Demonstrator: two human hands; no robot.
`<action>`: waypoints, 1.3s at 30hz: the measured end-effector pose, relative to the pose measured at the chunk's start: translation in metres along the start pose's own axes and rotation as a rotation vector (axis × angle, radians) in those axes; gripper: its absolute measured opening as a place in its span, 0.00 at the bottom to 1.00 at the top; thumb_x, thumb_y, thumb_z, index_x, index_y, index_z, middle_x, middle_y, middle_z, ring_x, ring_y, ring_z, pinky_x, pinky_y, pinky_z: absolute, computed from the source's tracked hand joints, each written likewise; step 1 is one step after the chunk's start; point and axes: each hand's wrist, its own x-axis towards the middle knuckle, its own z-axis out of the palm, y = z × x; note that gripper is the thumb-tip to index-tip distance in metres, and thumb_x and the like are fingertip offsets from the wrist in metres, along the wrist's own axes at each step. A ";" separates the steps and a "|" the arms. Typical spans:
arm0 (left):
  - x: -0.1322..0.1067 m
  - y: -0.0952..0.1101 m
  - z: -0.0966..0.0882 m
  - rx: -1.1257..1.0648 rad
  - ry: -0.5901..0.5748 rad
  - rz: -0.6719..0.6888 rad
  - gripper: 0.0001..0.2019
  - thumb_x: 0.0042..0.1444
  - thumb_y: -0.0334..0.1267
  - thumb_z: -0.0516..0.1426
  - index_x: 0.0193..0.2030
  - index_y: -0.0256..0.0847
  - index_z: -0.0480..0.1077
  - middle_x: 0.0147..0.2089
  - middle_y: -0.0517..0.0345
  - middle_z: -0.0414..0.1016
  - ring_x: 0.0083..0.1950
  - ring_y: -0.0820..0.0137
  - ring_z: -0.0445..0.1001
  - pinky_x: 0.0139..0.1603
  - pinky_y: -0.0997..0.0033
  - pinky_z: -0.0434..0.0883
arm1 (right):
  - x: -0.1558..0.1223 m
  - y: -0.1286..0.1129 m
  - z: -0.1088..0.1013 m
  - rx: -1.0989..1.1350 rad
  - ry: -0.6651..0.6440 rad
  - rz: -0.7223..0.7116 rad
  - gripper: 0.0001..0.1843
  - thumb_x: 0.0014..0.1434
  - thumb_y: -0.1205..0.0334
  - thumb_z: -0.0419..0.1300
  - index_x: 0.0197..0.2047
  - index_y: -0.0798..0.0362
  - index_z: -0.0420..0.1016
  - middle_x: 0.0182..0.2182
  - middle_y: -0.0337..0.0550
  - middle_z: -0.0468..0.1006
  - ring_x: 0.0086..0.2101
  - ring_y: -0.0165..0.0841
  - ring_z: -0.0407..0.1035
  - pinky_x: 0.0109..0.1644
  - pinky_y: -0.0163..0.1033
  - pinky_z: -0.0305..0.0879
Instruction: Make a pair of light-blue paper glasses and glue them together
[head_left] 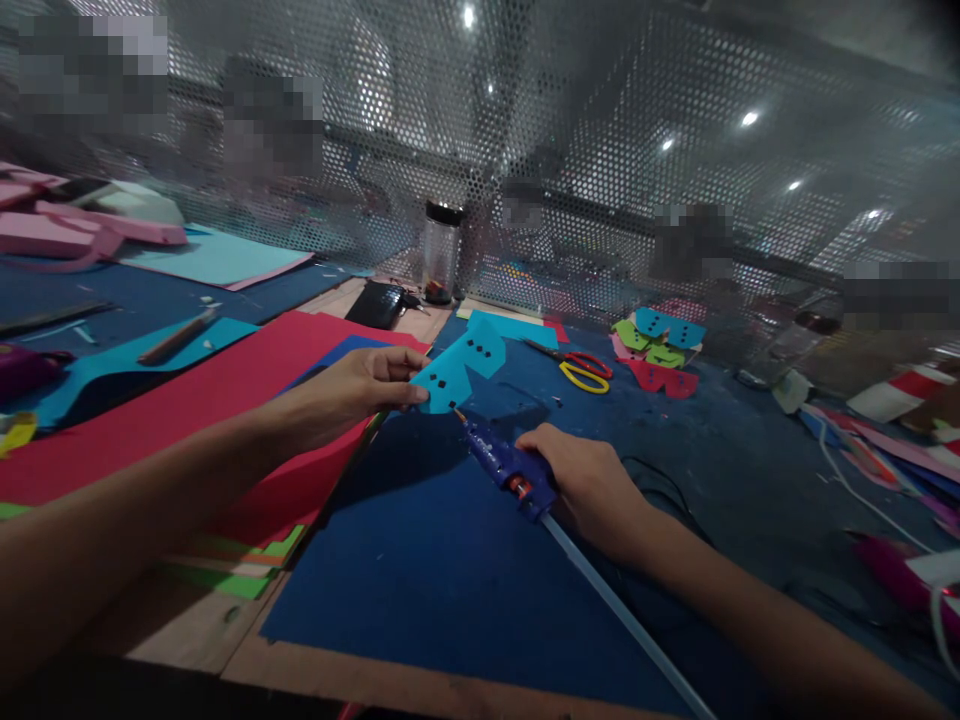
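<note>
My left hand (366,385) pinches a folded turquoise foam piece (461,372) with small dark holes, holding it just above the dark blue sheet (442,570). My right hand (592,485) grips a blue hot glue gun (506,465). The gun's nozzle touches the lower edge of the turquoise piece. A clear glue stick (622,615) trails back from the gun toward me.
A red foam sheet (225,400) lies at left over green and blue ones. Yellow-and-red scissors (581,368) and cut foam shapes (660,350) lie farther back. A jar (440,252) stands by the perforated metal screen (600,150). Cables and scraps clutter the right side.
</note>
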 end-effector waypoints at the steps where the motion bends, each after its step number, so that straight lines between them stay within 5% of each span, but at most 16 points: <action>1: 0.000 0.000 0.000 -0.001 -0.005 -0.003 0.16 0.46 0.36 0.75 0.43 0.43 0.80 0.39 0.57 0.84 0.38 0.70 0.78 0.37 0.74 0.72 | 0.000 0.000 0.000 0.001 -0.001 0.000 0.18 0.61 0.73 0.58 0.53 0.52 0.69 0.46 0.47 0.82 0.43 0.38 0.78 0.42 0.39 0.67; 39: -0.003 0.003 0.006 -0.039 -0.061 -0.093 0.15 0.50 0.36 0.73 0.43 0.41 0.76 0.37 0.58 0.81 0.34 0.74 0.75 0.32 0.77 0.70 | 0.001 -0.002 0.004 -0.036 0.040 -0.028 0.08 0.69 0.64 0.60 0.51 0.53 0.72 0.43 0.46 0.81 0.38 0.36 0.75 0.39 0.38 0.64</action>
